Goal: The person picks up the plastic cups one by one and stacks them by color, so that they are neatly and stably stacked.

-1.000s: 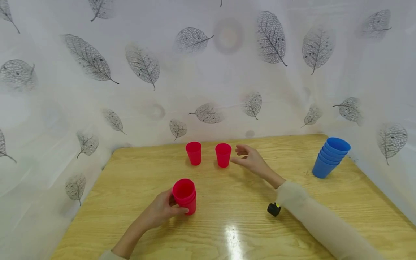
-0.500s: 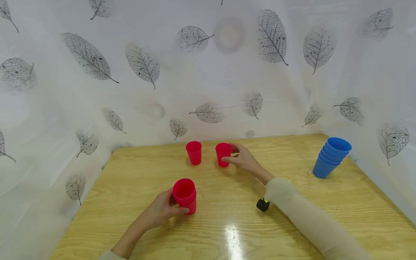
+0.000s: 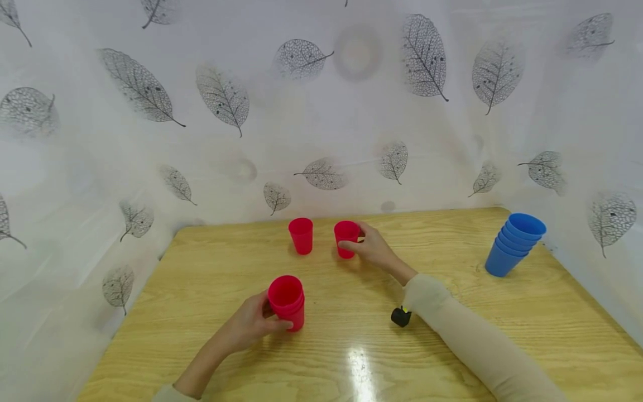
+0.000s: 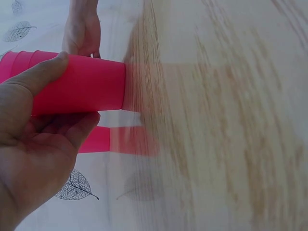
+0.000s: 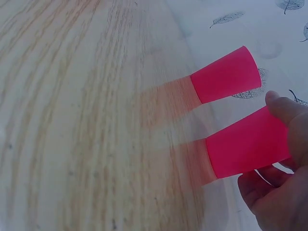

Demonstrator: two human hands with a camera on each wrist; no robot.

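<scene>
My left hand grips a short stack of nested red cups that stands upright on the wooden table. In the left wrist view the thumb lies along one side of the red stack and the fingers curl round the other. Farther back, my right hand holds a single red cup between thumb and fingers. The right wrist view shows this cup with its base on the table. Another red cup stands just to its left, untouched.
A leaning stack of blue cups stands at the right side of the wooden table. A black camera sits at the right wrist. A pale sheet printed with leaves hangs behind the table and at its sides.
My right hand has moved left from beside the right-hand back cup and now holds it. The left hand keeps its grip on the red stack in the same place.
</scene>
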